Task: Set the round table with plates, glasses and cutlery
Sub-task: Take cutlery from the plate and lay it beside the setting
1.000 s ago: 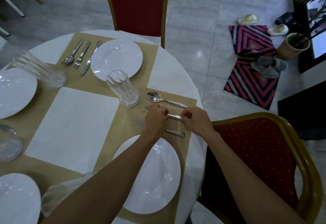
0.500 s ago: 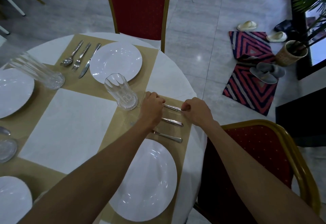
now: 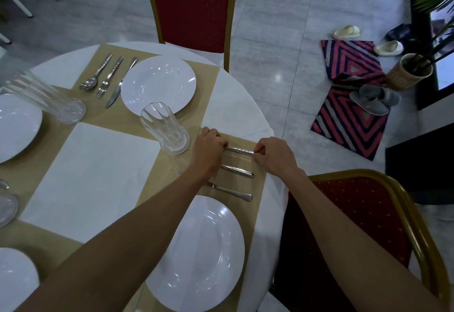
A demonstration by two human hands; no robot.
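Head view: left hand (image 3: pixel 208 149), right hand (image 3: pixel 275 154) pinch farthest cutlery handle (image 3: pixel 239 150)

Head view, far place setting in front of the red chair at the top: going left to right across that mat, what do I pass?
spoon → fork → knife → white plate. The glass in front overlaps the plate, so it is left out.

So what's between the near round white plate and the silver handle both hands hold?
A silver patterned handle and a plain silver handle, on the tan placemat; head view.
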